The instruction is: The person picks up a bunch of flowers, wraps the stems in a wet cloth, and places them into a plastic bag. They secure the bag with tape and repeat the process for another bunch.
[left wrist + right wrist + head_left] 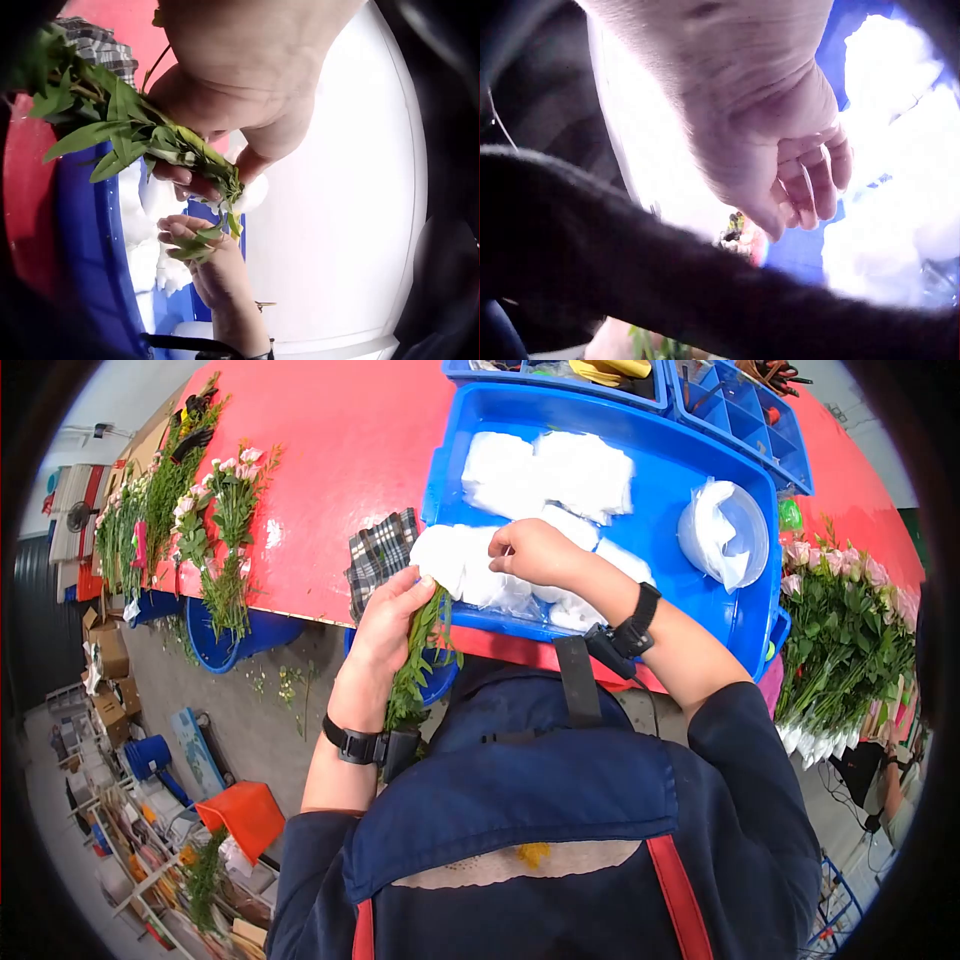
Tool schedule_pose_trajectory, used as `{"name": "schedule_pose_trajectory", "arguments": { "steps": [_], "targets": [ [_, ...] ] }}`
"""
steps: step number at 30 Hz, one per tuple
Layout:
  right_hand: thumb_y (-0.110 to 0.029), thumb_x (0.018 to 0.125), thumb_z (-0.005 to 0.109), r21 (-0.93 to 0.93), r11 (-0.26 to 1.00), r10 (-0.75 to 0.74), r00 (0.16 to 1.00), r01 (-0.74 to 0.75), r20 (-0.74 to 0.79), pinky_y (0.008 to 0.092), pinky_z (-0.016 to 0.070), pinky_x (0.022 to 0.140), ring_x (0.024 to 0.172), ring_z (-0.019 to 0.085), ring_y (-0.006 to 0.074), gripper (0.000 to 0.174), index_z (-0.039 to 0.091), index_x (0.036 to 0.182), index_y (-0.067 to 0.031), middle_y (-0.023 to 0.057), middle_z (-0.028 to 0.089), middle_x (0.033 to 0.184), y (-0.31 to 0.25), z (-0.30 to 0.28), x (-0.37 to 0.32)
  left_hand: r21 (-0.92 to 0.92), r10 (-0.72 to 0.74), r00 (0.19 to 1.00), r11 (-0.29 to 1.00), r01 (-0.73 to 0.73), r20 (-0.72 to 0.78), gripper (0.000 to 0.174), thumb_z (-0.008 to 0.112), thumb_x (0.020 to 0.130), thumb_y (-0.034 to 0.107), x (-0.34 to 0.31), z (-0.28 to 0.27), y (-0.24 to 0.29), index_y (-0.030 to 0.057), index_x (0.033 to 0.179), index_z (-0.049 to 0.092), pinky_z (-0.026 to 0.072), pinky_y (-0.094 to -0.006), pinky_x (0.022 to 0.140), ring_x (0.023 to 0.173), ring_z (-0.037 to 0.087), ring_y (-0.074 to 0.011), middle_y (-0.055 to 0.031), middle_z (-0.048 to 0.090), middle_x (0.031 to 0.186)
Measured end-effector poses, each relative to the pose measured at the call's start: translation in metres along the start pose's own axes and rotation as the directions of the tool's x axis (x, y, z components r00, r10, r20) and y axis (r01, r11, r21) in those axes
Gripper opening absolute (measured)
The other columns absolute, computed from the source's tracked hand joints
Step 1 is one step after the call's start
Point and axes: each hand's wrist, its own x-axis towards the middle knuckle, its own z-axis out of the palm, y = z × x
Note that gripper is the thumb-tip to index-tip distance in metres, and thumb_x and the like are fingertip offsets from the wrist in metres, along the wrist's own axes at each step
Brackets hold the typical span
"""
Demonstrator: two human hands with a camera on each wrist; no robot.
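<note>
My left hand point(388, 615) grips a bunch of leafy green stems point(112, 112) at the tray's near left corner. Its leaves hang down past the wrist. Close beyond the fingers is a rounded white wad point(437, 555). My right hand point(545, 552) is over the blue tray point(660, 490), fingers loosely bent, with nothing visible between them in the right wrist view. Several soft white bundles point(583, 470) lie in the tray, some under the right hand. In the left wrist view a few leaves overlap the right hand.
A clear plastic tub point(750, 535) with white material stands at the tray's right. Beside the left hand lies a checked cloth point(383, 560). Pink roses point(840, 620) are at the right; more cut flowers point(225, 510) lie on the red table point(330, 450). Blue compartment boxes point(740, 410) adjoin the tray's back.
</note>
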Motion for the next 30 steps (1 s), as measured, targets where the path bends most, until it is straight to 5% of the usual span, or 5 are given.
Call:
{"name": "schedule_pose_trajectory", "arguments": {
  "steps": [8,14,18,24,30],
  "targets": [
    [-0.018,0.074,0.064,-0.481,0.877,0.032,0.999,-0.016,0.024,0.0455,0.0469,0.075,0.086,0.064,0.0337,0.011,0.071,0.079,-0.0109,0.012,0.068,0.088,0.009,0.021,0.012,0.031,0.004,0.999,0.999,-0.005,0.044,0.026,0.06,0.092,0.022,0.0,-0.021,-0.013,0.0016,0.109,0.059,0.0469,-0.0234,0.061,0.069,0.057,-0.0086,-0.0021,0.064,0.087],
    [-0.017,0.073,0.065,-0.238,0.969,-0.098,0.988,0.067,-0.119,0.0401,0.0481,0.074,0.082,0.063,0.0283,0.01,0.07,0.076,-0.01,0.009,0.067,0.077,0.01,-0.019,-0.012,0.024,0.002,0.999,1.0,-0.002,0.041,0.024,0.06,0.092,0.021,-0.007,-0.019,-0.016,0.0014,0.105,0.059,0.0471,-0.0239,0.06,0.069,0.057,-0.0096,-0.003,0.064,0.087],
    [-0.017,0.076,0.066,-0.244,0.97,-0.027,0.992,-0.004,-0.124,0.0364,0.0504,0.069,0.068,0.064,0.0265,0.011,0.07,0.079,-0.0065,0.0113,0.067,0.073,0.006,-0.051,-0.037,0.005,0.009,0.998,1.0,-0.009,0.059,0.026,0.059,0.093,0.02,-0.01,-0.014,-0.016,0.0004,0.109,0.058,0.0472,-0.0246,0.061,0.071,0.058,-0.0106,-0.0044,0.064,0.089],
    [-0.018,0.077,0.072,0.189,0.971,0.191,0.951,-0.146,-0.244,0.0348,0.0484,0.064,0.067,0.063,0.0223,0.015,0.067,0.074,-0.0034,0.0117,0.066,0.071,-0.011,-0.063,-0.068,-0.044,0.006,0.989,0.999,0.0,0.151,0.029,0.058,0.093,0.02,-0.022,0.009,-0.009,0.0005,0.114,0.057,0.0487,-0.0251,0.062,0.074,0.059,-0.0117,-0.0047,0.064,0.093],
    [-0.016,0.072,0.068,-0.022,0.979,-0.191,0.866,0.204,-0.462,0.0401,0.0499,0.061,0.066,0.063,0.0329,0.014,0.064,0.068,-0.0031,0.0162,0.063,0.067,-0.045,-0.018,-0.079,-0.083,-0.013,0.952,0.996,0.041,0.305,0.029,0.059,0.092,0.017,-0.022,0.031,-0.01,-0.0003,0.115,0.057,0.0503,-0.0266,0.062,0.072,0.06,-0.0121,-0.0054,0.064,0.094]
  ]
}}
